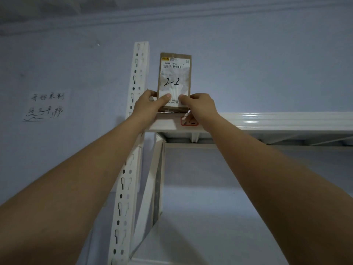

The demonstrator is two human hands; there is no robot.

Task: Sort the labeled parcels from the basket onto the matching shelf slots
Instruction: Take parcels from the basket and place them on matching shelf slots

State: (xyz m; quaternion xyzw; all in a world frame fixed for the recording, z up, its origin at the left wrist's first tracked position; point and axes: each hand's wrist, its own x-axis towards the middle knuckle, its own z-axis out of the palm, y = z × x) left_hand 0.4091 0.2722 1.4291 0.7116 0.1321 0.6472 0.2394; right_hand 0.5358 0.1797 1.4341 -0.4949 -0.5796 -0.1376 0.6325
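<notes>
The parcel point(174, 81) is a brown cardboard box, and it stands upright on the top shelf point(267, 121), near the shelf's left end. But first the big things. A pale blue wall point(267, 64) fills most of the view. In front of it stands a white metal rack. Its shelf runs from the middle of the view out to the right edge. A tall white post point(137, 77) with rows of holes goes up the left side of the rack, just beside the parcel. Two bare arms reach up from the bottom corners.

On the wall to the left hangs a paper note point(46, 105) with handwriting in black ink.

The parcel has a white label on its front, with "2-2" written on it in black. The left hand point(148, 105) grips the parcel's lower left corner, thumb on the front. The right hand point(198, 105) grips the lower right corner the same way.

On the shelf's front edge, just under the parcel, is a small red-edged tag point(186, 122). The right wrist hides part of its writing.
</notes>
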